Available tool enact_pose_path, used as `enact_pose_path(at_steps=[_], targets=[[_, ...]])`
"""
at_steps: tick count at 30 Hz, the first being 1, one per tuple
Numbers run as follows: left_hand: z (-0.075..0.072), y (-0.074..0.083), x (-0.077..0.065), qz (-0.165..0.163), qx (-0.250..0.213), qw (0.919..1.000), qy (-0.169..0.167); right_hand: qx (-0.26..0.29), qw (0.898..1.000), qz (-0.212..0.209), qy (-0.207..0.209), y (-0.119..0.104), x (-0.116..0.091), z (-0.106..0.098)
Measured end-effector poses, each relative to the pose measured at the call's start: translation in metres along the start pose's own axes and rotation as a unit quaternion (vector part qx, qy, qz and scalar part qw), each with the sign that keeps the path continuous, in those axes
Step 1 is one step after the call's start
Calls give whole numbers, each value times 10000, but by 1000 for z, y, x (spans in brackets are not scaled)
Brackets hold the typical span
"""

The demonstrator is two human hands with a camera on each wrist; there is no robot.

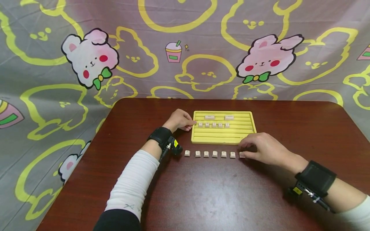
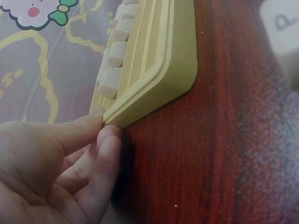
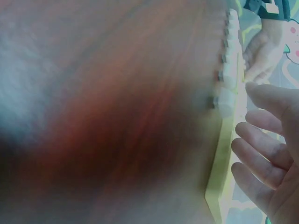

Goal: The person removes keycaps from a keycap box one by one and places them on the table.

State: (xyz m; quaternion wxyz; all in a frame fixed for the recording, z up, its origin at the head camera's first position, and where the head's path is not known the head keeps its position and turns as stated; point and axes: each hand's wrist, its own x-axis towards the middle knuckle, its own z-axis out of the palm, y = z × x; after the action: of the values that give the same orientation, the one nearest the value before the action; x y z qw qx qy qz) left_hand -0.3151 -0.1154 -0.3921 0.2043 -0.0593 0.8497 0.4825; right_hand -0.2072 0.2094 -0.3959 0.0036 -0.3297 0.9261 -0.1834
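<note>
My left hand [image 1: 180,120] grips the left edge of a yellow ridged tray [image 1: 222,138]; in the left wrist view its thumb and fingertips [image 2: 110,133] pinch the rim near a corner. My right hand [image 1: 264,149] is at the right end of a row of white keycaps in front of the tray, thumb and index finger beside the last keycap [image 1: 242,155]. In the right wrist view its fingers [image 3: 254,140] are spread and loosely bent. Inside the tray stand a row of small keycaps [image 1: 214,125] and two wider keycaps [image 1: 209,117] behind them.
A dark red-brown wooden table [image 1: 202,192] carries everything. A lettered keycap [image 2: 282,32] shows large in the left wrist view. Behind the table hangs a cartoon-printed cloth [image 1: 202,73]. Black camera straps [image 1: 316,178] sit on both wrists.
</note>
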Motion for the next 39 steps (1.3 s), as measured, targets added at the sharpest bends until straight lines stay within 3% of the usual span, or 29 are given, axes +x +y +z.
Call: enact_pose_path(at_steps=[17, 28, 39], targets=[[0, 0, -2, 32, -18, 10000, -45, -204, 9995, 213, 116, 12, 39, -12], [0, 2, -3, 41, -7, 10000, 20, -286, 9982, 521, 126, 18, 66, -5], [0, 3, -4, -61, 29, 10000, -30, -126, 9970, 727, 217, 23, 79, 4]])
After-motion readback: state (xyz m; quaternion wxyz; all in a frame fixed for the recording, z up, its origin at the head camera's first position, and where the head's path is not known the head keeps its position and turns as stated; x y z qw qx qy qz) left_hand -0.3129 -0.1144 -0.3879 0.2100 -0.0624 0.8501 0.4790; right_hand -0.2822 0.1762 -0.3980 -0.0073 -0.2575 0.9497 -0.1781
